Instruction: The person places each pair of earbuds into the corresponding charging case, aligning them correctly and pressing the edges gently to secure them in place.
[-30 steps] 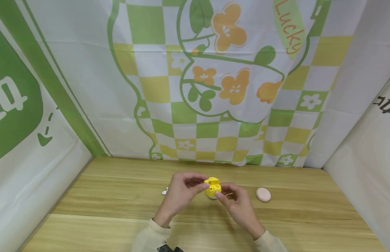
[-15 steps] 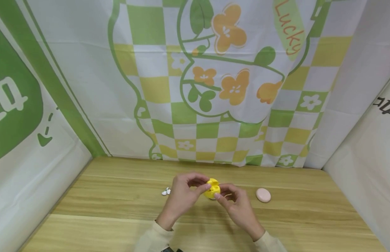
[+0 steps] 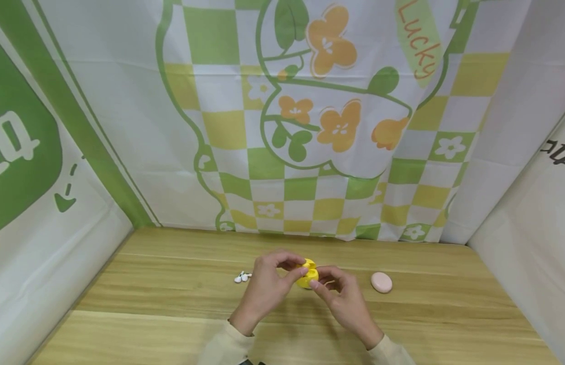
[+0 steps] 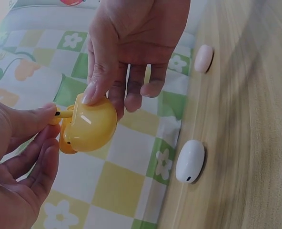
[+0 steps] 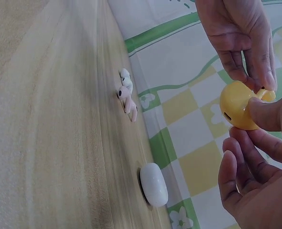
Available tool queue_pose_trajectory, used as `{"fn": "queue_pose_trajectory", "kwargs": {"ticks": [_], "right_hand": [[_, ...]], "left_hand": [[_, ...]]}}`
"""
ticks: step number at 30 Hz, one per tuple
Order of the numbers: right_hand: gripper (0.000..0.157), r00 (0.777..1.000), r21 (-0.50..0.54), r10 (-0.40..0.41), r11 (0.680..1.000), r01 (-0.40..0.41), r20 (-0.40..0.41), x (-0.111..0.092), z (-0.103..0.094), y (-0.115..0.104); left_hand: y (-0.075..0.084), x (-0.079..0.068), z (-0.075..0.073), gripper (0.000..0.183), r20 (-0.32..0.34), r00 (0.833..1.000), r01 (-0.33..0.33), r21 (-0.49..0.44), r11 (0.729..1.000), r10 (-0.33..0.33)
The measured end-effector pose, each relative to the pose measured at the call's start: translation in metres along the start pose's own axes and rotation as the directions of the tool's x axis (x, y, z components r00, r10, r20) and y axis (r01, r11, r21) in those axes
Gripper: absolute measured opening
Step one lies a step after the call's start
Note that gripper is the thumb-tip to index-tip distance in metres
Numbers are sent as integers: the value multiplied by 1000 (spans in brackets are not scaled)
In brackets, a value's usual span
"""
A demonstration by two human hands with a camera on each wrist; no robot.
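My right hand point(image 3: 348, 299) holds a yellow earbud case point(image 4: 93, 125) above the table, thumb on one side and fingers on the other. The case's lid stands open. At its opening, my left hand point(image 3: 268, 284) pinches a yellow earbud point(image 4: 65, 114) between thumb and index finger. In the left wrist view the earbud's stem points at the case and its tip overlaps the opening. The other fingers of the left hand are loosely bent. The head view shows the open case from above, partly covered by the fingers of both hands.
A pink earbud case point(image 3: 381, 282) lies on the wooden table point(image 3: 154, 289) to the right. A white case point(image 4: 190, 161) rests below the hands. White earbuds point(image 5: 126, 82) and pink earbuds point(image 5: 125, 98) lie to the left. A printed cloth point(image 3: 318, 203) hangs behind the table.
My left hand has shifted slightly right, closer in over the case, uncovering more of the white earbuds on the table. The case has moved a little left; my right hand keeps its hold on it.
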State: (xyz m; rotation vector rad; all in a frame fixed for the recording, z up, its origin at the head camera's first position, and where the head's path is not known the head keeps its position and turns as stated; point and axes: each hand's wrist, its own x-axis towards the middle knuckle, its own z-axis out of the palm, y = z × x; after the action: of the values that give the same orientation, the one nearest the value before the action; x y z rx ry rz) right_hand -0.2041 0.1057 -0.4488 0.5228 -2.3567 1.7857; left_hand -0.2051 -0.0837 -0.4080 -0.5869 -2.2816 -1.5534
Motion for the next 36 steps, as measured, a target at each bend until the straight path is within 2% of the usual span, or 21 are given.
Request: {"fn": "queue_pose_trajectory", "kwargs": {"ticks": [15, 23, 36], "right_hand": [[16, 1000, -14, 4, 1000, -4, 1, 1, 2, 0], [18, 1000, -12, 9, 1000, -9, 18, 0, 1, 0], [17, 1000, -6, -7, 1000, 7, 21, -1, 2, 2]], "left_hand": [[-1, 0, 0, 9, 7, 1000, -7, 9, 1000, 7], [-1, -1, 0, 12, 21, 999, -34, 33, 999, 34], [1, -1, 0, 10, 22, 1000, -9, 22, 1000, 8]]}}
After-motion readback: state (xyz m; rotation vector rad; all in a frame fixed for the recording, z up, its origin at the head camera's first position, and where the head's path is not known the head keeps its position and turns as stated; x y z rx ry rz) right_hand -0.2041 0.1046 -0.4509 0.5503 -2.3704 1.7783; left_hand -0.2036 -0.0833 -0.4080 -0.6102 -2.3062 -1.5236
